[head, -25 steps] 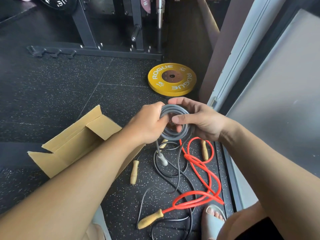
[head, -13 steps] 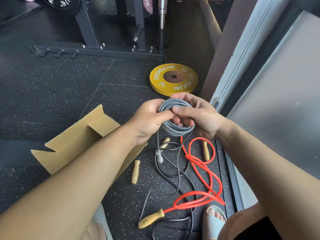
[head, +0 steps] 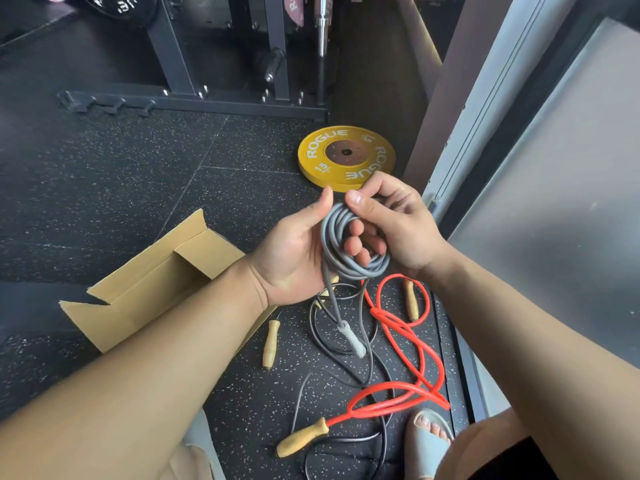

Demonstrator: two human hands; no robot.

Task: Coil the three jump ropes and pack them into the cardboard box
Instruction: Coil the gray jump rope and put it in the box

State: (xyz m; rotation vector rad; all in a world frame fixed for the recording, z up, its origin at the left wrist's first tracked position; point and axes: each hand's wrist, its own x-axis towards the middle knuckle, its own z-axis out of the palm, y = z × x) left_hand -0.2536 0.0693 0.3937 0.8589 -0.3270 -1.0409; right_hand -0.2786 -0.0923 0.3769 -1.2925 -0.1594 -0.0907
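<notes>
Grey jump rope coil (head: 363, 268) is hanging in my left hand (head: 294, 251), fingers curling through it, right hand (head: 394, 230) pinching its top; I'm fearing the dangling handle (head: 351, 341) dragging loops loose.

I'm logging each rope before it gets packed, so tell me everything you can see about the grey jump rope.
The grey jump rope looks like smooth rubbery cord, wound into a small round coil of several loops and held upright. The left hand and right hand both grip it, the right thumb pressing its top. One tail hangs down to a pale grey handle.
</notes>
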